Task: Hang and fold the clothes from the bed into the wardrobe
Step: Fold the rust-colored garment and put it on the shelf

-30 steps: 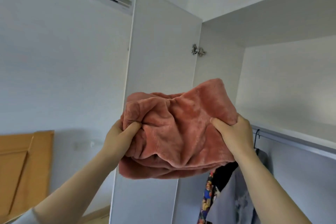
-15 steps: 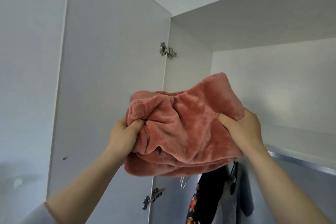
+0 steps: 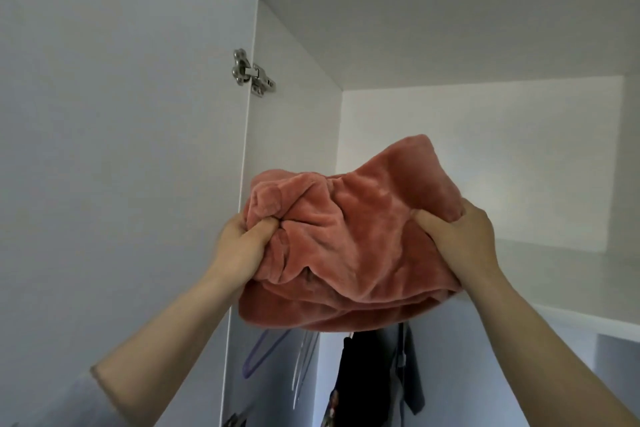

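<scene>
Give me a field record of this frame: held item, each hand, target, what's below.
item: pink fleece garment, folded in layers, bunched on top
left: left hand grips its left edge, thumb on top
right: right hand grips its right edge, thumb on top
position: raised in front of the upper shelf; contact with it cannot be told
door: wardrobe door open at left, hinge exposed
below: purple hanger and dark garments hanging
</scene>
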A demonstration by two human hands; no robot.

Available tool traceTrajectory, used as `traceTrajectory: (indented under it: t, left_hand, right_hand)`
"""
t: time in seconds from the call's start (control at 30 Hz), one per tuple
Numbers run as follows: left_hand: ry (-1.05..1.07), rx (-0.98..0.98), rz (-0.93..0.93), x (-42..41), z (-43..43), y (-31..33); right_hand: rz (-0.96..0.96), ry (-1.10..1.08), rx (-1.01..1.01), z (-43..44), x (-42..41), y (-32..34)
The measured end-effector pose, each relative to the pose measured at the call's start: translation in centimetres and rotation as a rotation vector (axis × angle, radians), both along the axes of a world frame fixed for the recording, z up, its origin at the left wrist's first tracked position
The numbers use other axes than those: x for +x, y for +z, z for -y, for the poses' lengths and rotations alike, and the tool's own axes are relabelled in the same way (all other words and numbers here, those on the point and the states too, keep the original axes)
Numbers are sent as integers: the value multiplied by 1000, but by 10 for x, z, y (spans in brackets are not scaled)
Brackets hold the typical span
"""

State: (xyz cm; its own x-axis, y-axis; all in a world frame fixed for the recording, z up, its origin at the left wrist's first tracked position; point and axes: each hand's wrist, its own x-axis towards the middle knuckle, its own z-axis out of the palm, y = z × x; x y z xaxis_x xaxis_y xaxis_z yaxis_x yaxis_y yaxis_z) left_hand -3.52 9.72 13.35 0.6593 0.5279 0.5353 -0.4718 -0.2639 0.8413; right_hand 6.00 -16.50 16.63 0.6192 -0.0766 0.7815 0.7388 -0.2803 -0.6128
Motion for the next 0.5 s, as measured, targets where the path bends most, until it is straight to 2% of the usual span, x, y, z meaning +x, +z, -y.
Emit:
traceTrajectory:
  t: [0.17, 0.3, 0.4, 0.5]
  left_hand:
    - [-44, -19, -87, 35, -6, 7]
    - [-41, -86, -79, 62, -4, 18]
    - [-32, -150, -68, 80, 0, 23]
    - [-59, -233, -80, 94, 3, 23]
  right_hand:
    - [9, 1, -61, 1, 34, 15]
    - [-4, 0, -114, -1, 64, 35]
    - [-82, 30, -177, -4, 86, 46]
    - [-237, 72, -213, -8, 107, 49]
